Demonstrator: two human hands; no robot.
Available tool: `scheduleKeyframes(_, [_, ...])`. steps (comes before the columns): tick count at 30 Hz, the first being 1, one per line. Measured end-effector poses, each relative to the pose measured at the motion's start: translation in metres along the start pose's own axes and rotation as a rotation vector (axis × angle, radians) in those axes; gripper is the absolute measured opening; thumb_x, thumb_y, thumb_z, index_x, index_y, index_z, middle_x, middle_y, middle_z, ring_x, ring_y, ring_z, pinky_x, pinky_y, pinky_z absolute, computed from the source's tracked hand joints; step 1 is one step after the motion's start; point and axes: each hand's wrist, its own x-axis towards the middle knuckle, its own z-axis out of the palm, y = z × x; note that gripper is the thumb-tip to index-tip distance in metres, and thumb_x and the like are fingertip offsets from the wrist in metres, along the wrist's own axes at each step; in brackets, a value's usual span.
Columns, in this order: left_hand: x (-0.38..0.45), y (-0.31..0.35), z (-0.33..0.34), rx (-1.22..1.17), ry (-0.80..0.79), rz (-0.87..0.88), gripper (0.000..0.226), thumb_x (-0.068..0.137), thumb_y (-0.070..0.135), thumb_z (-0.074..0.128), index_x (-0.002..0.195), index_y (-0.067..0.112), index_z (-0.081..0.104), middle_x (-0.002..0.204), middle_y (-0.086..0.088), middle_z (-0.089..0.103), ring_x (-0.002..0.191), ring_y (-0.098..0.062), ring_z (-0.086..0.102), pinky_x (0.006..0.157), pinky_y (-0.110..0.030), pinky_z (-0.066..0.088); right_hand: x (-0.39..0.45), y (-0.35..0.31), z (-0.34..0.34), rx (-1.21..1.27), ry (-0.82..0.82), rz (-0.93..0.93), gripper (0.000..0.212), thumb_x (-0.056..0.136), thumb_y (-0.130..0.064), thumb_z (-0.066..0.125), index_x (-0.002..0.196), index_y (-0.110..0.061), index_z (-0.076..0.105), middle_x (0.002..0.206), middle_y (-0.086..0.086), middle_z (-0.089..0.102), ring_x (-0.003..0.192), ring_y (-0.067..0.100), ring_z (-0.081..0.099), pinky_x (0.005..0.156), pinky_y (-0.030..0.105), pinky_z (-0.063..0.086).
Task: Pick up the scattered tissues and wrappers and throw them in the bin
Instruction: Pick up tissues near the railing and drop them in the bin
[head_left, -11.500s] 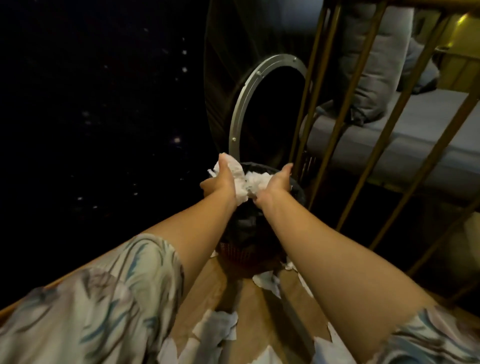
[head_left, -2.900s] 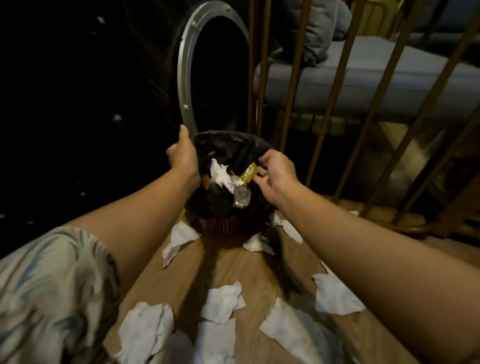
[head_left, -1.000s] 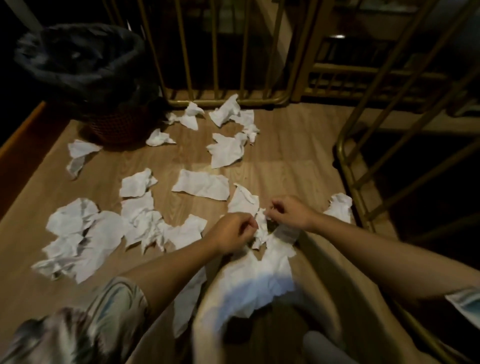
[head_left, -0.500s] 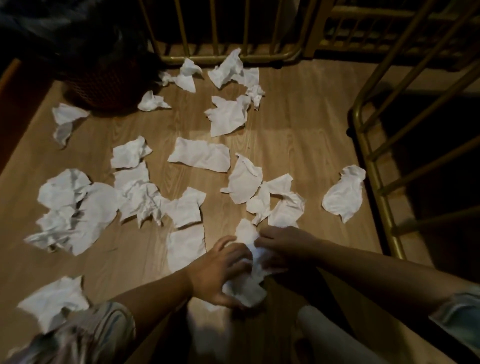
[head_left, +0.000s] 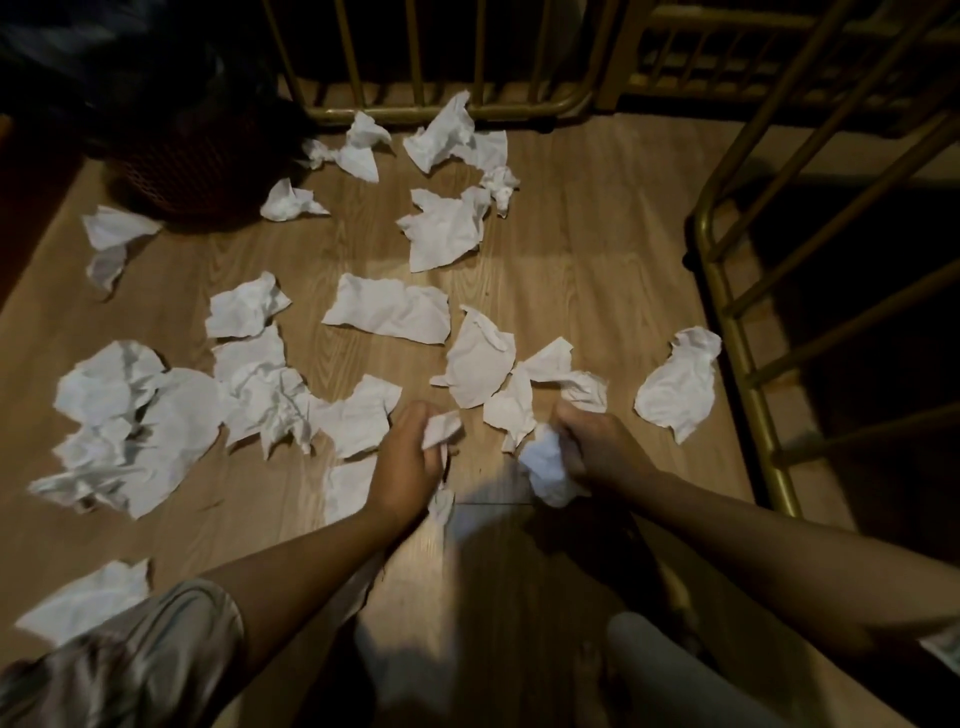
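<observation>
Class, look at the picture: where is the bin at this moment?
In the head view the bin stands on the wooden floor at the far left, beside the brass railing, with crumpled tissues lying just to its right.

Roughly twenty crumpled white tissues (head_left: 387, 307) lie scattered on the floor (overlaps blur the exact count), two more bunched in hands, beside one dark bin (head_left: 182, 161).
</observation>
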Motion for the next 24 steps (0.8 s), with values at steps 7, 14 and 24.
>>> scheduleKeyframes(7, [0.029, 0.022, 0.009, -0.119, 0.138, -0.157, 0.035, 0.092, 0.037, 0.061, 0.12, 0.018, 0.053, 0.103, 0.013, 0.062, 0.091, 0.005, 0.059, 0.069, -0.001, 0.044, -0.001, 0.008, -0.03, 0.284, 0.326, 0.056, 0.029, 0.083, -0.046, 0.056, 0.088, -0.018, 0.061, 0.073, 0.0, 0.064, 0.066, 0.013, 0.061, 0.058, 0.028, 0.046])
scheduleKeyframes(14, [0.045, 0.037, 0.046, -0.075, 0.092, -0.019, 0.031, 0.098, 0.031, 0.052, 0.078, 0.016, 0.07, 0.08, -0.003, 0.058, 0.077, -0.009, 0.053, 0.07, -0.025, 0.042, 0.004, 0.028, -0.03, 0.264, 0.661, 0.344, 0.034, 0.085, -0.016, 0.071, 0.061, -0.011, 0.048, 0.06, 0.001, 0.046, 0.056, 0.002, 0.04, 0.055, 0.019, 0.029])
scheduleKeyframes(24, [0.012, 0.003, 0.067, 0.187, -0.207, 0.077, 0.052, 0.086, 0.044, 0.067, 0.132, 0.022, 0.058, 0.128, 0.001, 0.062, 0.118, -0.016, 0.051, 0.1, -0.033, 0.042, -0.01, 0.031, -0.02, 0.187, 0.344, 0.42, 0.036, 0.086, -0.058, 0.059, 0.106, -0.029, 0.052, 0.09, -0.01, 0.061, 0.08, 0.006, 0.06, 0.064, 0.021, 0.046])
